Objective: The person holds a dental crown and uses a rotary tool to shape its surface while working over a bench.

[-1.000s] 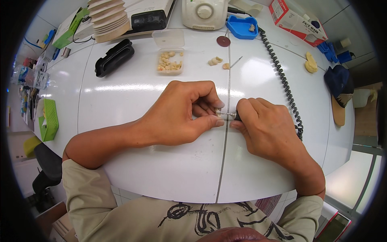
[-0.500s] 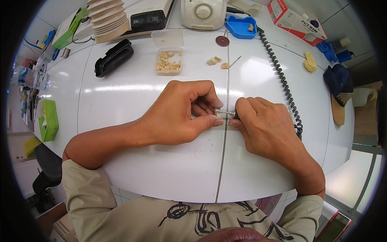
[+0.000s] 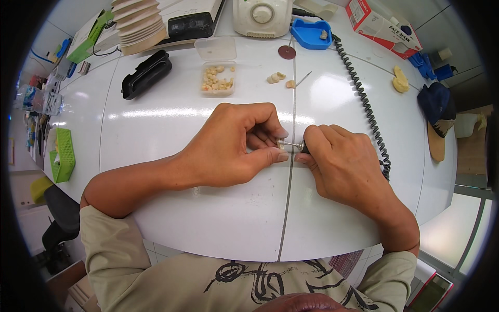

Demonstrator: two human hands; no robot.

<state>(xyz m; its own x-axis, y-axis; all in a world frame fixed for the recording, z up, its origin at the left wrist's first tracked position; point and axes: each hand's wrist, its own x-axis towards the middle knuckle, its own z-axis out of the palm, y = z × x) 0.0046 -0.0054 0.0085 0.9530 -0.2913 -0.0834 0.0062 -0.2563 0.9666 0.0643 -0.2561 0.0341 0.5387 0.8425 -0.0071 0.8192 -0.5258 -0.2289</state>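
Note:
My left hand [image 3: 234,145] pinches a small pale piece [image 3: 280,143] between thumb and forefinger, its other fingers curled. My right hand [image 3: 338,161] grips a dark rotary handpiece [image 3: 304,147] with a metal tip and a thin bit touching or very near that piece. A coiled black cord [image 3: 364,104] runs from the handpiece up the white tabletop [image 3: 156,140]. Above my hands sit an open clear box [image 3: 218,88] of tooth-like pieces, some loose pale pieces [image 3: 276,78], a thin metal pin [image 3: 304,78] and a dark red disc [image 3: 287,52].
At the back are a white control unit [image 3: 262,15], a blue tray [image 3: 312,34], a red-and-white box [image 3: 382,28] and a cream bellows hose [image 3: 135,26]. A black case [image 3: 145,75] and green basket [image 3: 62,158] lie left; a yellow mould [image 3: 399,79] and dark cap [image 3: 434,106] right.
My right hand has shifted very slightly left and up with the handpiece. My left hand and the things on the table look the same.

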